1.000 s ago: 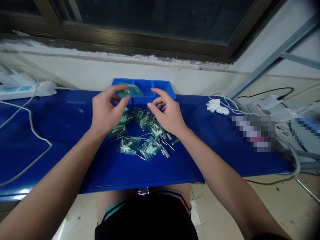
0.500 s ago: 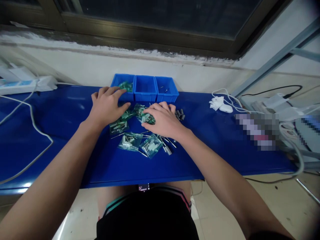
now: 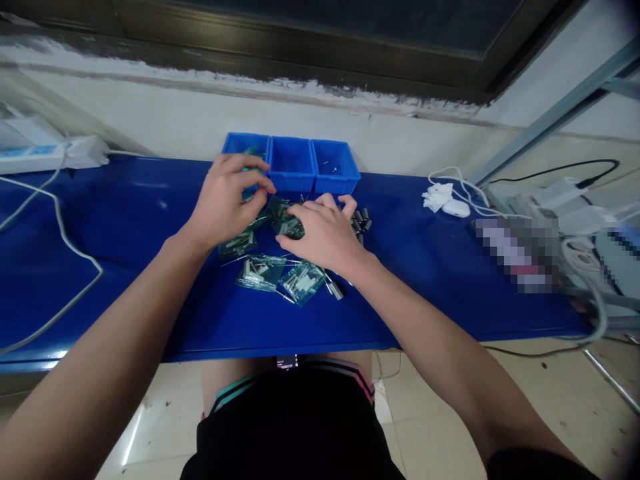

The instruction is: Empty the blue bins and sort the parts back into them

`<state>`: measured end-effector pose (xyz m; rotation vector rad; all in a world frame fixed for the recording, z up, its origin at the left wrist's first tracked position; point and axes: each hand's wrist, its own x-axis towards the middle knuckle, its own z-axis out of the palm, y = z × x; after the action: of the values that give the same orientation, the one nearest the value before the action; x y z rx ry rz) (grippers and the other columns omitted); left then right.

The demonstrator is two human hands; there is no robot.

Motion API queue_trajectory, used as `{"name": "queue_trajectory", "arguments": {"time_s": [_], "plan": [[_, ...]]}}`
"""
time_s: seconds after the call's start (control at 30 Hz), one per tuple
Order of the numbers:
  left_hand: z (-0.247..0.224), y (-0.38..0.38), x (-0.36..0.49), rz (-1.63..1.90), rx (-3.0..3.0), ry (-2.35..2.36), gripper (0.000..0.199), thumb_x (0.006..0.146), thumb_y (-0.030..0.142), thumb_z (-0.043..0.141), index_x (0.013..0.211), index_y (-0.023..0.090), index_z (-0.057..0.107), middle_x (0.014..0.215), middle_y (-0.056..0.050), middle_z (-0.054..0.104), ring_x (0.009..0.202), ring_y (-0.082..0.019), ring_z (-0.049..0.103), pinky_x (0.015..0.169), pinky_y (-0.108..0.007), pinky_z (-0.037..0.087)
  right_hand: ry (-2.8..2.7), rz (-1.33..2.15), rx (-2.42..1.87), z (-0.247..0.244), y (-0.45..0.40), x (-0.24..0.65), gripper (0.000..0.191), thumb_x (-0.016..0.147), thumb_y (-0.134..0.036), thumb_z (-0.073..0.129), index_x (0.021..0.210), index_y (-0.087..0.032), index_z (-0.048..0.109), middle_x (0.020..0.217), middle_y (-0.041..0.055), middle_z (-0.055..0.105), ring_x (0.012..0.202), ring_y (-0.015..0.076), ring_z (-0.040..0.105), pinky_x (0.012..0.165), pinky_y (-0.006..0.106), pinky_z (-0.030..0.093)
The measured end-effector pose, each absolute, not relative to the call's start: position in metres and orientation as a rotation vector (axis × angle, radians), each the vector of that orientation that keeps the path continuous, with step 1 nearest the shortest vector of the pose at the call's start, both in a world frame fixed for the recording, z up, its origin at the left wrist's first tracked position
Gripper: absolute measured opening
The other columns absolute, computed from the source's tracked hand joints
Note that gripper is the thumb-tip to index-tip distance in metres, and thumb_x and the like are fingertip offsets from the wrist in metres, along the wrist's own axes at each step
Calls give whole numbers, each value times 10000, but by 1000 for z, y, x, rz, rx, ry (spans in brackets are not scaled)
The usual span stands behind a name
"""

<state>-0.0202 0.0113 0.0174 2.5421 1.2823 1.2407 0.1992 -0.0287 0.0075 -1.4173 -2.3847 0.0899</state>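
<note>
Your left hand (image 3: 223, 200) hovers over the far edge of the pile of small clear plastic bags of green-tinted metal parts (image 3: 273, 257). Its fingers are curled and the thumb and forefinger meet in a pinch just in front of the row of three blue plastic bins (image 3: 291, 164). Something green shows under the fingertips, but I cannot tell whether you actually grip a bag or only touch one. Held that way, the hand sits right between the pile and the leftmost bin, where a bit of green already lies.

Your right hand (image 3: 323, 233) lies low on the pile with its fingers bent down, pressing or gathering one clear bag with green contents (image 3: 285, 223). The grip itself is hidden beneath the knuckles, so a closed hold cannot be confirmed. Its flat, spread posture looks suited to pinning slippery bags against the glossy blue table (image 3: 125, 267).

Two more bags lie nearer you, just beside the right wrist, with a few loose silver cylindrical components with wire leads (image 3: 334, 288) touching them. A small cluster of dark cylindrical parts (image 3: 361, 220) sits just beyond your right fingers. The rightmost bin holds a couple of tiny pieces, and the middle one looks bare.

Well apart to the right rests a white charger with a coiled white cable (image 3: 445, 200). To the far left, a white power strip (image 3: 50, 155) sits by the wall, its grey cable (image 3: 70, 253) trailing across the table.
</note>
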Motion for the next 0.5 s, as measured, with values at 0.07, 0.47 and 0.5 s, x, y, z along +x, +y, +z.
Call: {"name": "queue_trajectory", "arguments": {"time_s": [0.07,0.47,0.5], "plan": [[21,6,-16,1239,2480,1220,174,952,296,623,905,300,791,1230,-49,755,1186,-315,683,1136,-535,471,-2368,70,-1433,7,-30,198,478,947,-586,678,1239,-221,778,1247,136,800,1307,433,537,1149,713,194],[22,4,-14,1219,2419,1277,257,927,492,726,937,238,762,958,-75,753,903,-270,708,881,-424,558,-2379,56,-1412,8,-36,196,418,956,-433,650,1279,-185,743,1183,147,809,1281,436,546,1134,717,212],[21,4,-14,1209,2428,1289,249,935,477,707,937,235,762,950,-72,756,887,-263,709,867,-417,557,-2381,58,-1413,8,-36,196,411,955,-436,653,1270,-188,743,1171,147,811,1279,436,547,1134,718,208]]}}
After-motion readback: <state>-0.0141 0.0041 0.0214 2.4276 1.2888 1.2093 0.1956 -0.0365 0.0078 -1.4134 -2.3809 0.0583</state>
